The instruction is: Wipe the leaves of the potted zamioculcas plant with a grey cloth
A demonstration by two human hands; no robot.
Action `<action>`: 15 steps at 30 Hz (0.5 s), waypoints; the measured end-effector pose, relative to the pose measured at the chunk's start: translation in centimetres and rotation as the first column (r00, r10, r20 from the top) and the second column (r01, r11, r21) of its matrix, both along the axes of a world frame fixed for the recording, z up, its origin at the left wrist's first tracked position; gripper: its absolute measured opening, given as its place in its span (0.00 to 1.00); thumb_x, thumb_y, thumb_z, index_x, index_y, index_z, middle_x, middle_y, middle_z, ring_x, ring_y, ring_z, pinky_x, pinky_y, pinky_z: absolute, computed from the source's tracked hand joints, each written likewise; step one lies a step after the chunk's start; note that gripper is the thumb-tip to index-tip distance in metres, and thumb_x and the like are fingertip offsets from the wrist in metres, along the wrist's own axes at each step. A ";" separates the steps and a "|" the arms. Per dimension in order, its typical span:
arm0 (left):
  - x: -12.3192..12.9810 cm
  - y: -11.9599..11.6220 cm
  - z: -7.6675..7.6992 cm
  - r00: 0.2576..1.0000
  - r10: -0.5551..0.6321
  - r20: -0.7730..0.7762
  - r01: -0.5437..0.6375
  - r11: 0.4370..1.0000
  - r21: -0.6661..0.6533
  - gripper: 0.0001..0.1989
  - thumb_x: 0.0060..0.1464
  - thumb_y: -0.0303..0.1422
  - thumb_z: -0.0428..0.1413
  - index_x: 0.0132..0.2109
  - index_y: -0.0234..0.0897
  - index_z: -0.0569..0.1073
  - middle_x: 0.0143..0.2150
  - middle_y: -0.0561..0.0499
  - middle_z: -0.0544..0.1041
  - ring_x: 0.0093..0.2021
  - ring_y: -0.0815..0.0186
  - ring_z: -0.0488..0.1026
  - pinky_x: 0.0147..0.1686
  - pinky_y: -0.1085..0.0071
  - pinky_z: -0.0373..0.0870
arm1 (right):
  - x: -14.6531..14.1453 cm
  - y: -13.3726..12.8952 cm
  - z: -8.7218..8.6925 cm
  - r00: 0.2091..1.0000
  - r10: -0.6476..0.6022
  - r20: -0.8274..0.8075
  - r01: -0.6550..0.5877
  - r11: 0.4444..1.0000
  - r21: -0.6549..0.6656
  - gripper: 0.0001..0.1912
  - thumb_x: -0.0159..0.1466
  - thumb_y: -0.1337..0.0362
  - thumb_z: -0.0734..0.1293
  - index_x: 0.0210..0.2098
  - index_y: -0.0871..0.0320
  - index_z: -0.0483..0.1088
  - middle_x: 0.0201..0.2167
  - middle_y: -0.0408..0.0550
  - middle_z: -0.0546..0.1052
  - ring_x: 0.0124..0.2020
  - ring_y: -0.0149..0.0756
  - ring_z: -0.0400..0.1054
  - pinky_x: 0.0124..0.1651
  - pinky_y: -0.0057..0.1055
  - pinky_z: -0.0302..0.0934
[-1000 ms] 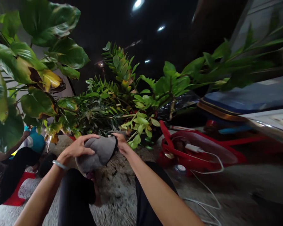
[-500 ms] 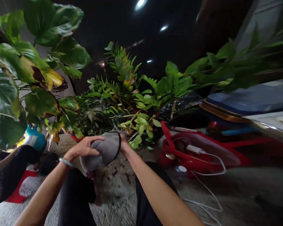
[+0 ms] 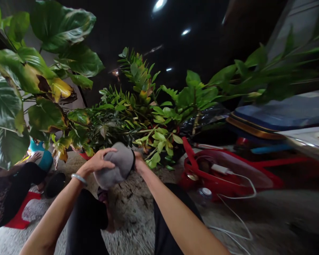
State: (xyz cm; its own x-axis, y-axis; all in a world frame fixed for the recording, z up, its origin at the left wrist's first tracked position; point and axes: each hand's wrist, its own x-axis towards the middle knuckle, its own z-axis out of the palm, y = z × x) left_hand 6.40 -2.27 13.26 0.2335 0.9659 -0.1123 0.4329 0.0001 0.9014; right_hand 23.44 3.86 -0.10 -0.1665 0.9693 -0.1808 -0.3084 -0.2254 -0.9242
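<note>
A soft grey cloth item point(image 3: 117, 167) with a black edge, rounded like a cap or pouch, is held between my hands above the ground. My left hand point(image 3: 99, 163) grips its left side, thumb and fingers pressed on the fabric, a pale bangle on the wrist. At the black-edged opening on the right, my right hand point(image 3: 139, 161) is partly hidden behind or inside the item; its fingers do not show. Green potted plants point(image 3: 159, 117) stand just beyond.
At the right lies a red bag point(image 3: 228, 180) with a white device and cable point(image 3: 236, 212), beside a capped bottle point(image 3: 205, 193). Large leaves point(image 3: 46, 117) hang at the left, above another person's dark-clad leg point(image 3: 21, 184) and a red stool point(image 3: 23, 212).
The grey item has turned and shifted slightly up and right, looking rounder. My left hand has moved a little up with it. At the far left, the other person's hand now shows on the teal object.
</note>
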 end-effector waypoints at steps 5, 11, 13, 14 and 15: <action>-0.9 -1.4 4.8 0.995 0.007 0.102 -0.028 0.979 0.203 0.32 0.36 0.33 0.73 0.53 0.41 0.82 0.56 0.46 0.80 0.56 0.49 0.75 0.56 0.59 0.71 | 0.2 -0.3 0.1 0.999 0.009 0.052 -0.006 0.998 -0.064 0.13 0.51 0.59 0.72 0.17 0.56 0.66 0.10 0.38 0.67 0.11 0.27 0.57 0.15 0.24 0.51; -2.6 1.7 3.4 0.920 0.318 0.229 -0.392 0.772 0.500 0.37 0.39 0.37 0.70 0.60 0.37 0.75 0.54 0.46 0.80 0.53 0.52 0.76 0.55 0.60 0.73 | -0.2 -0.3 0.6 0.995 0.062 0.077 -0.053 0.992 -0.115 0.10 0.51 0.61 0.73 0.22 0.57 0.69 0.12 0.36 0.67 0.11 0.24 0.56 0.15 0.22 0.51; -3.1 0.4 0.5 0.954 0.288 0.087 -0.296 0.839 0.456 0.34 0.39 0.34 0.68 0.57 0.36 0.77 0.56 0.44 0.79 0.56 0.50 0.75 0.58 0.57 0.71 | -0.2 -0.2 0.5 0.995 0.075 0.071 -0.066 0.990 -0.123 0.09 0.50 0.61 0.73 0.24 0.57 0.69 0.11 0.35 0.67 0.12 0.25 0.55 0.16 0.22 0.51; -3.2 -0.6 -0.8 0.979 0.202 -0.015 -0.182 0.911 0.371 0.32 0.39 0.32 0.67 0.56 0.36 0.78 0.57 0.44 0.79 0.57 0.50 0.74 0.59 0.56 0.69 | -0.2 -0.1 0.5 0.995 0.075 0.069 -0.067 0.991 -0.115 0.08 0.50 0.61 0.73 0.24 0.57 0.70 0.11 0.35 0.66 0.12 0.25 0.55 0.16 0.23 0.51; -3.3 -1.8 -1.8 0.993 0.081 -0.085 -0.056 0.964 0.258 0.31 0.39 0.30 0.66 0.55 0.36 0.78 0.57 0.44 0.80 0.57 0.49 0.75 0.60 0.56 0.69 | -0.1 -0.1 0.4 0.995 0.069 0.070 -0.062 0.993 -0.096 0.08 0.50 0.61 0.72 0.24 0.57 0.71 0.12 0.35 0.67 0.13 0.26 0.56 0.17 0.23 0.51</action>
